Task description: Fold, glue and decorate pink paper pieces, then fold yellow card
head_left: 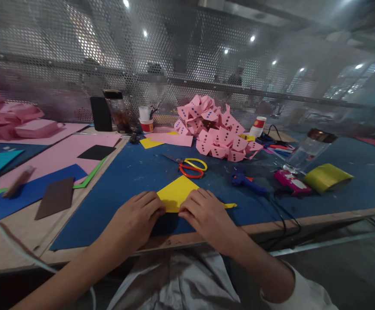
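A yellow sheet of paper (177, 192) lies on the blue table top, its near edge folded and one corner pointing away from me. My left hand (144, 213) is closed on the paper's left side, fingers curled at the near edge. On the right side, my right hand (203, 215) pinches the same edge close by. A thin yellow strip end (230, 206) sticks out past my right hand; its link to the sheet is hidden. Just beyond the paper rest scissors (191, 168) with one red and one yellow handle, blades pointing left.
A blue glue gun (247, 183) with a cord, a pink box-like item (292, 182) and a curled yellow piece (328, 177) lie right. Folded pink paper pieces with dots (220, 133) are heaped at the back. Coloured sheets (56, 196) cover the left side; a clear bottle (310, 150) leans right.
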Action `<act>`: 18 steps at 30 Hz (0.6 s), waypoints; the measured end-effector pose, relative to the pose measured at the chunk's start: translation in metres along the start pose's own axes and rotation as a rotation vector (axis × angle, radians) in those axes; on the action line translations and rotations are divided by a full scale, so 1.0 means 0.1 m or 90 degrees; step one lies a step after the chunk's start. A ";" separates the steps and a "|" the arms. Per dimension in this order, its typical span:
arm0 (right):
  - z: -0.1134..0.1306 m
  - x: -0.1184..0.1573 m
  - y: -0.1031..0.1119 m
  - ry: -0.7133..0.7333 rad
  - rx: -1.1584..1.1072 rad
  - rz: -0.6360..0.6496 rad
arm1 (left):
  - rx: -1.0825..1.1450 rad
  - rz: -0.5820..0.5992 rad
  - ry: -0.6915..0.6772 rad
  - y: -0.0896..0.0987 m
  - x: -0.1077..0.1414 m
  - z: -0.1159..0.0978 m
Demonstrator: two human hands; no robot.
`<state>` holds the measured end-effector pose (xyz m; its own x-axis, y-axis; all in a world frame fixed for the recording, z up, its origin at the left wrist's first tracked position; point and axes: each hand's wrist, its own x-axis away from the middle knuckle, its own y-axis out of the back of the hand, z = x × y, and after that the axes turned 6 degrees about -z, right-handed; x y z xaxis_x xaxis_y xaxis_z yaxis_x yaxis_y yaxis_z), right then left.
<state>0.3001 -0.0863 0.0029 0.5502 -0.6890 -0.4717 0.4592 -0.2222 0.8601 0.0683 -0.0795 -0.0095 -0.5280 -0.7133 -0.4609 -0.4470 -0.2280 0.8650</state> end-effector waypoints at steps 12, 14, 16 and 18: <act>0.05 -0.09 -0.10 0.003 0.110 0.030 | 0.029 -0.004 0.096 0.00 -0.02 -0.05; 0.03 -0.12 -0.09 -0.004 0.089 0.043 | 0.034 0.008 0.116 0.01 -0.04 -0.05; 0.00 -0.15 -0.08 -0.008 0.067 0.058 | 0.040 0.033 0.134 0.03 -0.06 -0.03; -0.01 -0.18 -0.07 -0.012 0.057 0.070 | 0.056 0.059 0.151 0.04 -0.09 -0.01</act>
<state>0.2881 -0.0715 0.0055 0.5799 -0.7258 -0.3700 0.3322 -0.2041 0.9209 0.0721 -0.0748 -0.0016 -0.3902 -0.8660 -0.3127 -0.4712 -0.1040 0.8759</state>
